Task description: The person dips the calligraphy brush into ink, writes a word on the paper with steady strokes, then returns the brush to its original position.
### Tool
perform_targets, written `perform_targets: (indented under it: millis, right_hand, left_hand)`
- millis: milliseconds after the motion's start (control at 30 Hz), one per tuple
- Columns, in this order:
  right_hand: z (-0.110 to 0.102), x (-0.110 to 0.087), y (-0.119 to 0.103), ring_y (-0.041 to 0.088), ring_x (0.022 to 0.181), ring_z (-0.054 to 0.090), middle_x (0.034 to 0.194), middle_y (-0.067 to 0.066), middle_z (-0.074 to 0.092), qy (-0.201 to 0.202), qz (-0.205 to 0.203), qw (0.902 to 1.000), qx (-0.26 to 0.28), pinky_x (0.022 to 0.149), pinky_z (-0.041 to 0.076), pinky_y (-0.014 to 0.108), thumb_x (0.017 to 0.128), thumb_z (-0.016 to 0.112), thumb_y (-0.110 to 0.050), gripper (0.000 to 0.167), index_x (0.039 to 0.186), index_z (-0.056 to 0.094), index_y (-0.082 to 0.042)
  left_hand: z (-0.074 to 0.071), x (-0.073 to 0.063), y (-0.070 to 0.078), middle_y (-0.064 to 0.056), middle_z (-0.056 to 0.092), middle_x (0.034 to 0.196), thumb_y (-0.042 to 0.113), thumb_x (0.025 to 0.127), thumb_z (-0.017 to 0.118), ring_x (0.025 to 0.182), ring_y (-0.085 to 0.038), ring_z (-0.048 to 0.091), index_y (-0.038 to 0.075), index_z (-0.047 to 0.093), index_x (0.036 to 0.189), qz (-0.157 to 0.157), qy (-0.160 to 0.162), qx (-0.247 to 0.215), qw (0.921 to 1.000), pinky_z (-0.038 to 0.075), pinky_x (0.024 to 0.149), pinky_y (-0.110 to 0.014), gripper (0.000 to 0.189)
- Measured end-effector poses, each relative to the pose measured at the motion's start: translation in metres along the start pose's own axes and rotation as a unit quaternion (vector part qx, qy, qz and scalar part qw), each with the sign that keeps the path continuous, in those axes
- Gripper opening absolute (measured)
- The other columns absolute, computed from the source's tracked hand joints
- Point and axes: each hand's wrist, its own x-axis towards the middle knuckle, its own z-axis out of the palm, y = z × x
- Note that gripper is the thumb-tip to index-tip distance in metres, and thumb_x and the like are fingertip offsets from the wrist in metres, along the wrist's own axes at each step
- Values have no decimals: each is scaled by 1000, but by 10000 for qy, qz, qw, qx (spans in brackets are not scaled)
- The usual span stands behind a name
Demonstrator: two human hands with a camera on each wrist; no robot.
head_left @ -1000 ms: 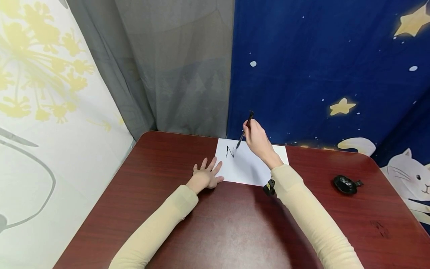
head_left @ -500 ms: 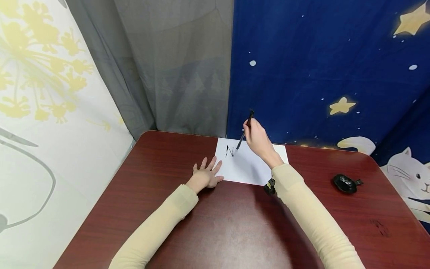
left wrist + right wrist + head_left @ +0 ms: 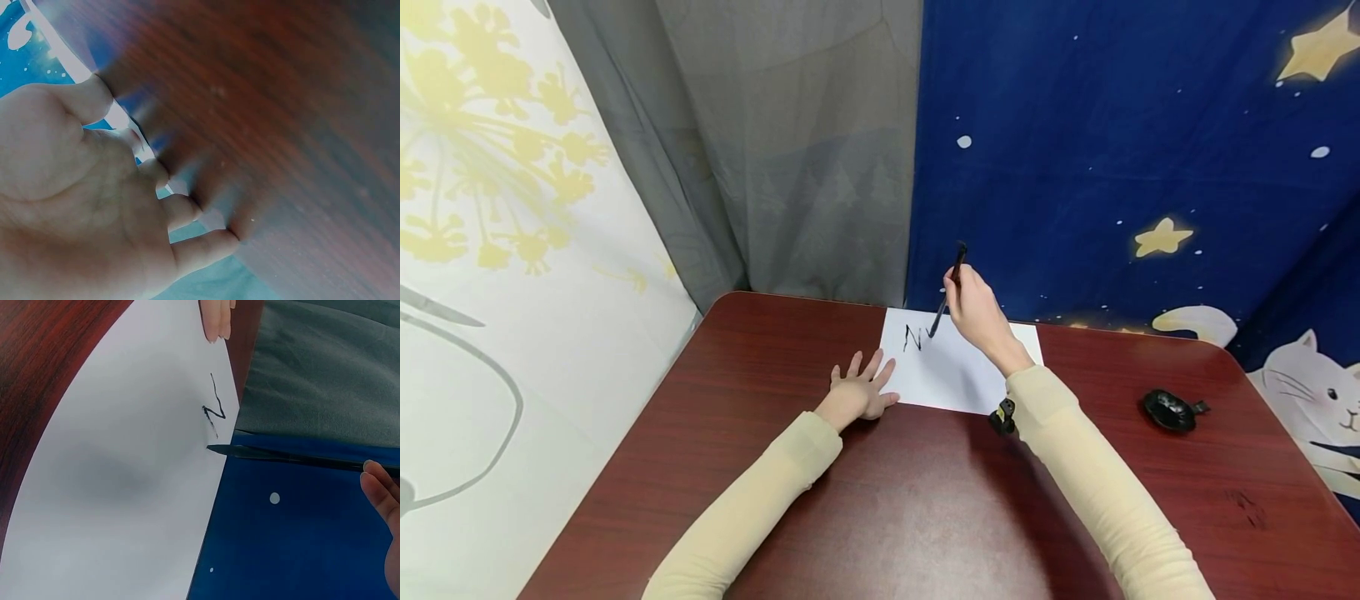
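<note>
My right hand [image 3: 977, 312] pinches a dark, long-handled brush [image 3: 940, 315], which slants with its tip down on a white sheet of paper [image 3: 958, 379]. Just left of the tip is a black inked letter N [image 3: 912, 337]. In the right wrist view, the pointed bristles of the brush [image 3: 240, 451] meet the paper [image 3: 125, 394] near that letter. My left hand [image 3: 859, 393] lies with spread fingers at the sheet's left edge, its fingertips on or beside the paper. The left wrist view shows the palm [image 3: 94, 187] and straight fingers meeting the surface.
A small black dish [image 3: 1170, 411] with a short handle stands on the reddish-brown table [image 3: 880, 508] to the right. Dark smudges [image 3: 1247, 508] mark the wood nearer the front. Grey and blue curtains [image 3: 1037, 167] hang behind the table's far edge.
The brush tip has moved slightly down the paper, and a short dark stroke shows beside it, right of the N. My left hand stays in place.
</note>
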Motion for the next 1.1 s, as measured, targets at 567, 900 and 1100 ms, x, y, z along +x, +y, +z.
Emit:
perform_targets:
  millis: [567, 900, 1100]
  right_hand:
    - [-2, -1, -1, 15, 70, 51, 85, 6, 50, 7, -7, 10000, -68, 57, 46, 28, 100, 36, -21, 22, 103, 48, -3]
    - [-3, -2, -1, 15, 68, 48, 83, 5, 49, -38, 15, 10000, -60, 56, 43, 28, 100, 36, -22, 22, 103, 48, -3]
    - [-3, -2, 0, 15, 67, 47, 82, 5, 48, 34, -41, 10000, -73, 55, 42, 28, 100, 35, -23, 24, 103, 48, -3]
  left_hand:
    - [-1, -3, 1, 13, -24, 149, 62, 92, 24, 138, -24, -20, 41, -11, 143, -11, 30, -41, 10000, 1, 108, -58, 66]
    - [0, -2, 1, 13, -23, 150, 62, 92, 24, 139, -24, -19, 41, -10, 144, -5, 70, -30, 10000, 1, 108, -57, 66]
    - [-1, -2, 1, 13, -24, 149, 61, 92, 24, 138, -24, -20, 42, -11, 143, -35, 29, -37, 10000, 2, 109, -56, 65]
